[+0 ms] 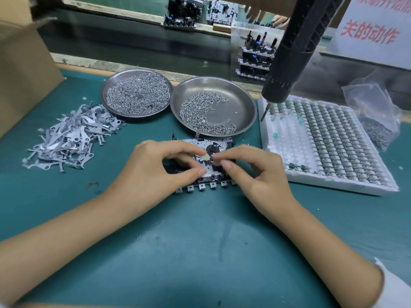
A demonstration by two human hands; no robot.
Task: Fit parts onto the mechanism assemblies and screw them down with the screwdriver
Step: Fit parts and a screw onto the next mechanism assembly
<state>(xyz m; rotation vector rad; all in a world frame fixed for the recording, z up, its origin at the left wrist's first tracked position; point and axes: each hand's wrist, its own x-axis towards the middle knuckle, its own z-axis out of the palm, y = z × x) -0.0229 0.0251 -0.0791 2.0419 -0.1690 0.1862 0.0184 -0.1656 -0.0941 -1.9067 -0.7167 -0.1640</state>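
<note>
Lying flat on the teal work mat (200, 241) is the grey-and-black metal mechanism assembly (206, 165), a plate with a row of small square tabs along its near edge; it serves as the reference point for all positions below. Both hands work over its centre. The left hand (155, 172) has thumb and forefinger curled in a pinch on a small pale flat metal part (205, 157) held against the top of the assembly. The right hand (255, 174) meets it from the other side — its forefinger and thumb are curled and pinching at the same part, the remaining fingers folded loosely under.

Behind the assembly, touching its far edge, sits a round stainless steel dish of loose silver screws (213, 107). To the left of that dish, just beside it, is a second round steel dish heaped with smaller silver screws (136, 93). Left of the assembly, well apart, lies a loose pile of flat grey stamped metal levers (69, 136). Right of the assembly stands a white foam tray of small green-and-silver components (329, 138) set in rows. Above that tray's near-left corner hangs a black electric screwdriver (289, 52) — bit pointing down, held by neither hand. Beyond the tray lies a clear plastic bag of screws (373, 116).
</note>
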